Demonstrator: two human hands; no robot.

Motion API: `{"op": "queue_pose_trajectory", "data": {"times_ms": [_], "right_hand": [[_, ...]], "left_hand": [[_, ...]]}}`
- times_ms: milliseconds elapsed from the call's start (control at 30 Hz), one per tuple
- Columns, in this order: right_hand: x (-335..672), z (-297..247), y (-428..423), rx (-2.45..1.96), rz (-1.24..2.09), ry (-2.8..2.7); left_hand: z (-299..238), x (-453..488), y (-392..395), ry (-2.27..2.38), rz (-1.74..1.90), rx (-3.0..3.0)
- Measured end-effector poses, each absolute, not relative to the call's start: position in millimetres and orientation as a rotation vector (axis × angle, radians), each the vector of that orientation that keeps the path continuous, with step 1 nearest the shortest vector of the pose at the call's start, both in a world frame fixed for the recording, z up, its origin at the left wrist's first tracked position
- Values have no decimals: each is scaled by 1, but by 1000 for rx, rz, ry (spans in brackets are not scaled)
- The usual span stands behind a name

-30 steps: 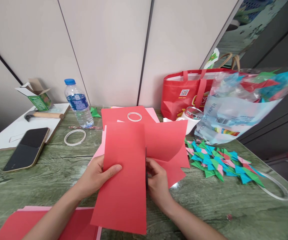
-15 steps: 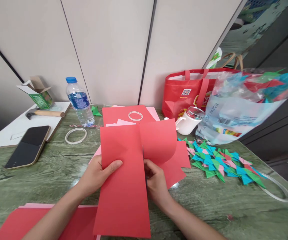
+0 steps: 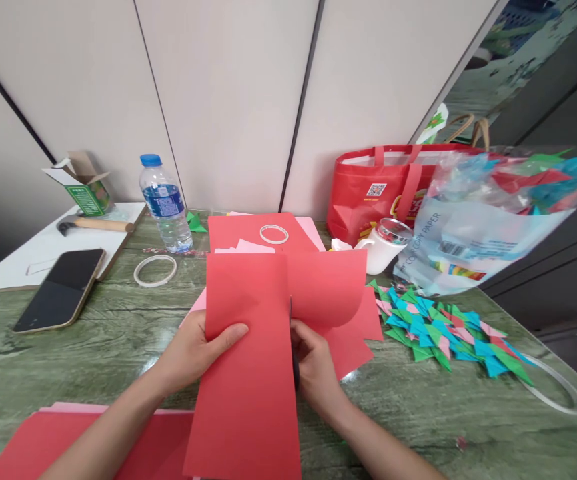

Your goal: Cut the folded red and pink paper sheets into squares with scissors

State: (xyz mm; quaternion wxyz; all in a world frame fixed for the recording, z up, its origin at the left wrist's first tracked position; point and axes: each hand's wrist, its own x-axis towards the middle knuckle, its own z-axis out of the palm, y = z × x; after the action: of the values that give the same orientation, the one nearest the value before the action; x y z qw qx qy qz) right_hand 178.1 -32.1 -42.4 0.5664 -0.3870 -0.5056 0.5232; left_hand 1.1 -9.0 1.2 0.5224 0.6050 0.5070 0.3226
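Note:
My left hand [image 3: 195,353] pinches the left half of a red paper sheet [image 3: 251,373], thumb on top. Closed round dark scissors [image 3: 292,337], my right hand [image 3: 315,363] has their blade up in a slit along the sheet's middle. To the right of the cut, the other half of the paper [image 3: 328,290] curls upward. More red and pink sheets [image 3: 253,233] lie flat behind it on the green table [image 3: 93,333].
A pile of folded green, blue and pink paper pieces [image 3: 443,327] lies right. A white mug [image 3: 385,247], red bag [image 3: 378,190] and plastic bag [image 3: 483,227] stand behind. Left are a phone [image 3: 61,290], water bottle [image 3: 165,203], tape rings [image 3: 155,270] and red sheets [image 3: 68,447] near me.
The right half of the red sheet has curled up and over more as the scissors moved further up the cut. The view has shifted slightly.

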Motion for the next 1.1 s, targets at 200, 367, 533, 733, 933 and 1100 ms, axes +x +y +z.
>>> {"op": "queue_pose_trajectory", "data": {"times_ms": [200, 367, 533, 733, 933, 1100], "right_hand": [[177, -41, -32, -912, 1209, -1183], [177, -41, -32, -933, 1202, -1186], [177, -42, -32, -959, 1189, -1188], [176, -41, -32, -947, 1215, -1157], [175, -41, -32, -987, 1189, -1152], [175, -41, -33, -979, 1217, -1124]], "left_hand": [[3, 2, -9, 1179, 771, 1473], [4, 2, -10, 1173, 770, 1472], [5, 1, -13, 1181, 767, 1468], [6, 3, -12, 1184, 749, 1469], [6, 3, -12, 1191, 755, 1470], [7, 3, -12, 1180, 762, 1460]]}}
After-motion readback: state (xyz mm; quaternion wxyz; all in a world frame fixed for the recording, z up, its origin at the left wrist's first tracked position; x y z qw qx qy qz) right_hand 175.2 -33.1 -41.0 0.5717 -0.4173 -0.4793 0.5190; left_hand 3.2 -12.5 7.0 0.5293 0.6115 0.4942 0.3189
